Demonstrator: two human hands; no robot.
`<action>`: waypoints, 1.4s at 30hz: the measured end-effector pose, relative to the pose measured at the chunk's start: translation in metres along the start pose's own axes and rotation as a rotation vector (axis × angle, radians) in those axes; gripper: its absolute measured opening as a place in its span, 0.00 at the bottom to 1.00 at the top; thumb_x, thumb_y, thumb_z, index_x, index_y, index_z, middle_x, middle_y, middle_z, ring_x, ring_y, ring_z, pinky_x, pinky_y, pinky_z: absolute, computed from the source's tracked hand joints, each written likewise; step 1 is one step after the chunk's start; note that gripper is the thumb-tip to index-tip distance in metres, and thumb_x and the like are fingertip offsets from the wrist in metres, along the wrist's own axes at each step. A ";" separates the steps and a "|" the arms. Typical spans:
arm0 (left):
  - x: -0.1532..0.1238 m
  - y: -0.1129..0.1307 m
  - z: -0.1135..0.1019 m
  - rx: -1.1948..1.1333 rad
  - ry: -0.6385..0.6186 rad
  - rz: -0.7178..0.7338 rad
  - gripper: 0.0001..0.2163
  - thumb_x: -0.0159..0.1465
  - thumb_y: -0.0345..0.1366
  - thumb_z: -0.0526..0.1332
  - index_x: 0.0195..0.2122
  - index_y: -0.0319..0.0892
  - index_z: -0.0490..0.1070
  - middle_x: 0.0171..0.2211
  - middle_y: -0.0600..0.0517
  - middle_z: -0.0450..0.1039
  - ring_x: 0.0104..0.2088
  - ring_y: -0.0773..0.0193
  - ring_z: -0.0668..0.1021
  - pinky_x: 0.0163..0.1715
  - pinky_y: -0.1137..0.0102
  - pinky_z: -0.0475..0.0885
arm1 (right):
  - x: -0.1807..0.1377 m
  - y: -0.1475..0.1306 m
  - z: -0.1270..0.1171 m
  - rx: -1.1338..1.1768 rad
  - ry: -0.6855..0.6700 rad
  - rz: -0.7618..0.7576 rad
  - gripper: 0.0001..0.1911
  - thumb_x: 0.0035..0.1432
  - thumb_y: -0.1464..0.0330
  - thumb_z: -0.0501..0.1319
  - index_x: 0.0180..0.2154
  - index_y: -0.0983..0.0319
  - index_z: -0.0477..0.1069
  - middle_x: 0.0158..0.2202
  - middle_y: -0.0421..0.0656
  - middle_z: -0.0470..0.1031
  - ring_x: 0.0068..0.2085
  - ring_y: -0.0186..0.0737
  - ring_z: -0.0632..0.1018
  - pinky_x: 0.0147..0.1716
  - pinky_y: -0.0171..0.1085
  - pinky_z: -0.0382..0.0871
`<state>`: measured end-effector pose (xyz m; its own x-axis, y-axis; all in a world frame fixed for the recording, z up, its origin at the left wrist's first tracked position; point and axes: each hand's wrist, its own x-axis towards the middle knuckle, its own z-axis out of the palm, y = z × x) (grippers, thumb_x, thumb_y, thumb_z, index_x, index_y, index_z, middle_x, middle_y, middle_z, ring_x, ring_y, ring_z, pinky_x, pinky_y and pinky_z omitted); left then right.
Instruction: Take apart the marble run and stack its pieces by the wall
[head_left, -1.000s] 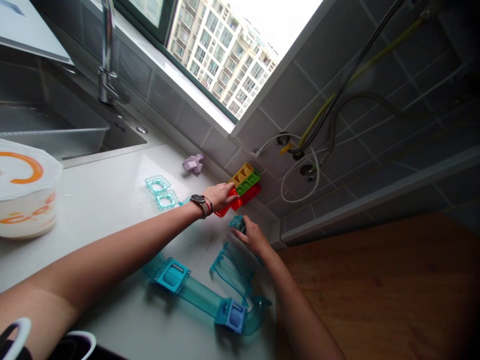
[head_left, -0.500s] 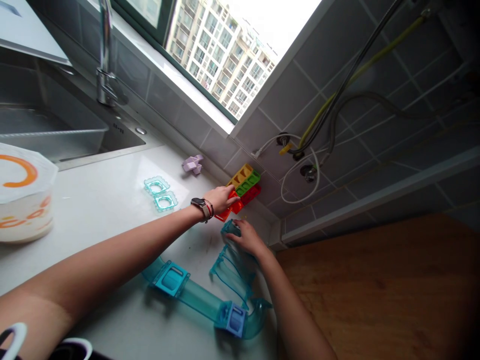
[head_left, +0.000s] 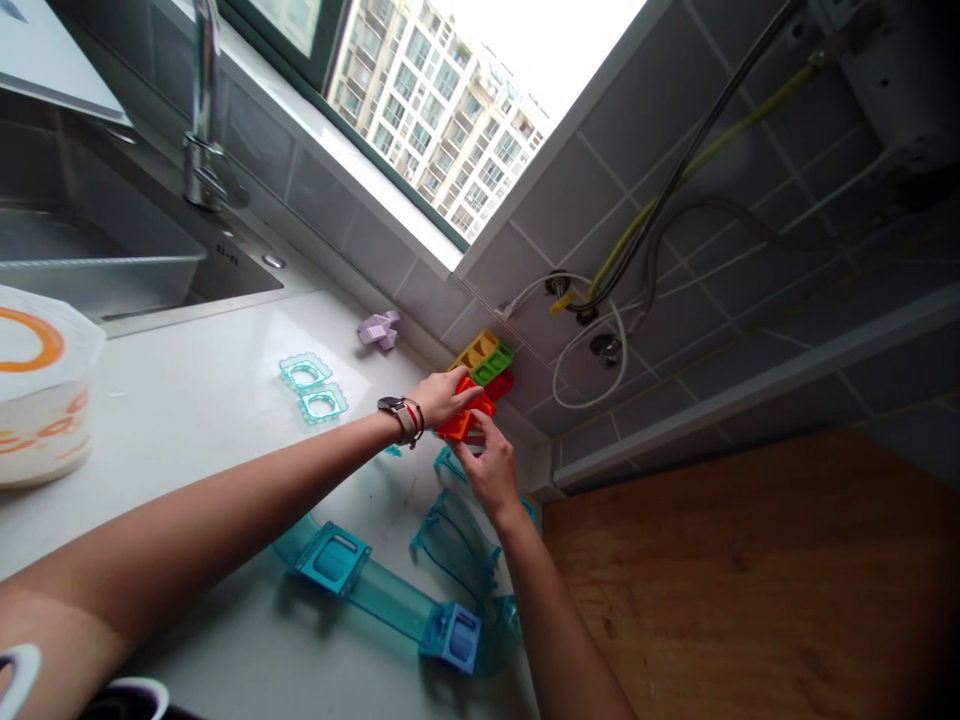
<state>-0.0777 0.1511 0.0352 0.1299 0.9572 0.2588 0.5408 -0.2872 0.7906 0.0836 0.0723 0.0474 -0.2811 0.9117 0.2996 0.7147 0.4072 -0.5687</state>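
Note:
An orange-red plastic block (head_left: 456, 428) is between my two hands near the wall. My left hand (head_left: 440, 398), with a watch on its wrist, grips it from the left with closed fingers. The fingers of my right hand (head_left: 492, 468) close on its lower right side. Just behind are a yellow block (head_left: 475, 350), a green block (head_left: 495, 364) and a red block (head_left: 501, 385). Below my right hand lie loose clear-blue plastic pieces (head_left: 450, 545). A clear-blue tube track (head_left: 394, 597) with square connectors runs along the front of the counter.
Two joined pale-teal ring plates (head_left: 322, 404) and a lilac faceted piece (head_left: 379, 330) lie on the white counter (head_left: 217, 390). A printed tub (head_left: 49, 430) stands left, before the sink (head_left: 112, 265) and faucet (head_left: 202, 150). Cables (head_left: 652, 215) hang along the tiled wall at right.
My right hand has let go of the clear-blue piece and moved up to the orange-red block. My left hand stays at the block. The view has shifted slightly.

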 end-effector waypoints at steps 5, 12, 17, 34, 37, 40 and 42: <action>0.003 -0.003 -0.001 -0.006 0.034 -0.036 0.19 0.72 0.56 0.49 0.43 0.48 0.70 0.36 0.47 0.80 0.38 0.53 0.81 0.34 0.67 0.69 | -0.009 0.001 -0.003 0.031 0.082 0.028 0.24 0.61 0.57 0.66 0.55 0.57 0.68 0.49 0.47 0.78 0.45 0.45 0.81 0.44 0.40 0.76; -0.002 -0.005 0.005 0.046 0.018 0.014 0.21 0.71 0.57 0.49 0.43 0.47 0.71 0.36 0.45 0.80 0.38 0.51 0.81 0.34 0.66 0.68 | -0.019 0.005 -0.001 0.070 0.115 0.079 0.26 0.59 0.52 0.67 0.52 0.59 0.68 0.46 0.47 0.80 0.42 0.44 0.82 0.40 0.39 0.78; -0.007 -0.002 0.005 0.080 -0.016 0.068 0.21 0.71 0.57 0.49 0.42 0.47 0.72 0.35 0.46 0.80 0.38 0.52 0.81 0.34 0.66 0.69 | -0.024 0.004 -0.003 0.030 0.085 0.057 0.24 0.58 0.52 0.67 0.49 0.60 0.70 0.40 0.45 0.81 0.38 0.44 0.82 0.39 0.39 0.77; -0.008 -0.002 0.012 0.115 -0.058 0.053 0.22 0.71 0.57 0.48 0.43 0.46 0.71 0.37 0.45 0.80 0.39 0.52 0.81 0.35 0.65 0.70 | -0.025 -0.002 -0.007 -0.026 0.074 0.065 0.21 0.58 0.53 0.67 0.45 0.60 0.71 0.34 0.43 0.82 0.32 0.44 0.82 0.34 0.38 0.75; -0.007 -0.002 0.012 0.106 -0.067 0.043 0.22 0.71 0.57 0.48 0.43 0.46 0.71 0.37 0.44 0.80 0.40 0.51 0.82 0.36 0.65 0.70 | -0.024 -0.002 -0.006 -0.039 0.081 0.059 0.19 0.57 0.55 0.67 0.44 0.60 0.70 0.33 0.42 0.81 0.32 0.44 0.82 0.35 0.38 0.75; -0.005 -0.004 0.010 0.091 -0.092 0.024 0.21 0.71 0.57 0.49 0.42 0.46 0.72 0.37 0.45 0.81 0.39 0.51 0.82 0.36 0.66 0.71 | -0.024 0.000 -0.007 -0.042 0.091 0.031 0.18 0.57 0.58 0.67 0.46 0.60 0.70 0.36 0.43 0.81 0.35 0.44 0.82 0.37 0.39 0.76; -0.002 -0.005 0.008 0.075 -0.106 0.005 0.21 0.71 0.57 0.49 0.41 0.46 0.72 0.37 0.45 0.81 0.39 0.52 0.82 0.35 0.66 0.70 | -0.024 0.002 -0.008 -0.054 0.113 -0.008 0.19 0.58 0.59 0.67 0.48 0.59 0.69 0.39 0.44 0.80 0.38 0.45 0.82 0.40 0.40 0.76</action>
<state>-0.0745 0.1509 0.0262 0.2180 0.9554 0.1991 0.6001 -0.2921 0.7447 0.0971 0.0502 0.0456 -0.2149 0.8953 0.3902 0.7471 0.4080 -0.5248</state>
